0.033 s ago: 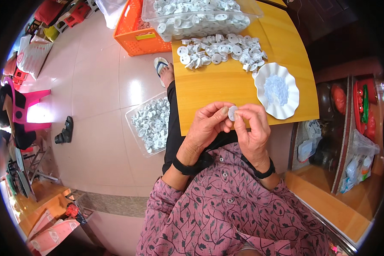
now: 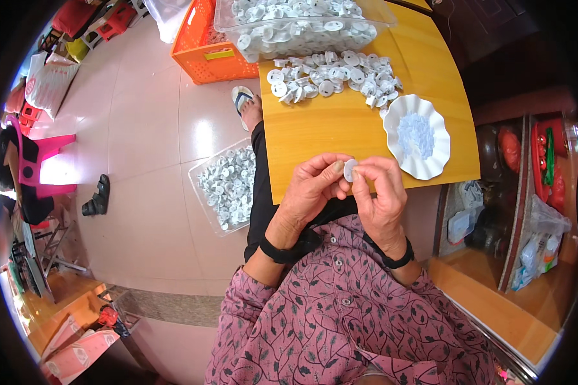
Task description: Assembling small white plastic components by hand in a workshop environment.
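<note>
Two hands pinch one small white disc.

The left hand [image 2: 311, 189] and right hand [image 2: 379, 192] meet, fingertips clamped on the white disc [image 2: 350, 170] just above the worktop [image 2: 321, 135] edge, near a white wavy dish [image 2: 417, 136].

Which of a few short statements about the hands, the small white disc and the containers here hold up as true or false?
1. Both hands pinch one small white disc between them. True.
2. The white scalloped dish is empty. False: it holds a heap of tiny pale pieces.
3. A clear tray of white parts sits on the floor by the person's left leg. True.
4. The orange crate stands on the wooden table. False: it stands on the floor beside it.
5. The left hand lies flat on the table. False: it is raised, meeting the right hand.
</note>
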The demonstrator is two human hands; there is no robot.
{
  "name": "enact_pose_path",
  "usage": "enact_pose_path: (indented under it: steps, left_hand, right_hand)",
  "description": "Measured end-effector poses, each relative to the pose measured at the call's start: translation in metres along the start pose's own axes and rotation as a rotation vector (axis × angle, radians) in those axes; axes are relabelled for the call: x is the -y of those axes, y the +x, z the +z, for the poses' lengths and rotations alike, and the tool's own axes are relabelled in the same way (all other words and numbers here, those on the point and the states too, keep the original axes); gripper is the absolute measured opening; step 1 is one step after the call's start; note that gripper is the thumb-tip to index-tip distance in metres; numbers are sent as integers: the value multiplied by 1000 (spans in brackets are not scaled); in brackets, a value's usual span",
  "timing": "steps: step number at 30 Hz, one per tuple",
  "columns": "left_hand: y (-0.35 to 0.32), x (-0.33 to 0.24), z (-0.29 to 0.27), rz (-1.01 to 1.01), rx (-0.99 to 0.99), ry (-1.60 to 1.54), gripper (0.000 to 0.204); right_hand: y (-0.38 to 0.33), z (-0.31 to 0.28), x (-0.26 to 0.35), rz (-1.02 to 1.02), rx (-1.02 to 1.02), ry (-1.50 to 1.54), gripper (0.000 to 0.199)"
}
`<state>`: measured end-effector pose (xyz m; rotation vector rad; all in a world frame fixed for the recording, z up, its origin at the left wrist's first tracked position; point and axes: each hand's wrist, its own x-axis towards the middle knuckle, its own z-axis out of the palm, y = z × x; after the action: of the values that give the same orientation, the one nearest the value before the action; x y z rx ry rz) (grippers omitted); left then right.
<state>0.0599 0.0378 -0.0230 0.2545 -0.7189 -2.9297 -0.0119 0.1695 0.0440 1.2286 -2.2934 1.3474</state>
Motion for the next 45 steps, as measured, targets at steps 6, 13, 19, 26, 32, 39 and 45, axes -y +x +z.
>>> enact_pose_path:
  steps: [6,13,19,26,32,39,45]
  left_hand:
    - [-5,-5,1,38,-37,148,24]
    - [-11,-11,6,45,-96,274,24]
    - [-10,-10,3,52,-80,170,25]
    - [-11,-10,3,44,-94,152,25]
    - [-13,-8,7,59,-81,180,24]
    - [-15,-6,11,72,-101,252,23]
    - [-15,-6,13,62,-107,192,25]
  right_hand:
    - [1,1,0,-68,30,-69,16]
    - [1,0,4,-65,109,-107,17]
    - [0,0,8,153,84,122,11]
    - [1,-1,6,119,120,88,9]
    - [0,-1,7,55,92,47,8]
    - [-3,-5,6,-4,127,-17,10]
    - [-5,-7,9,83,82,82,8]
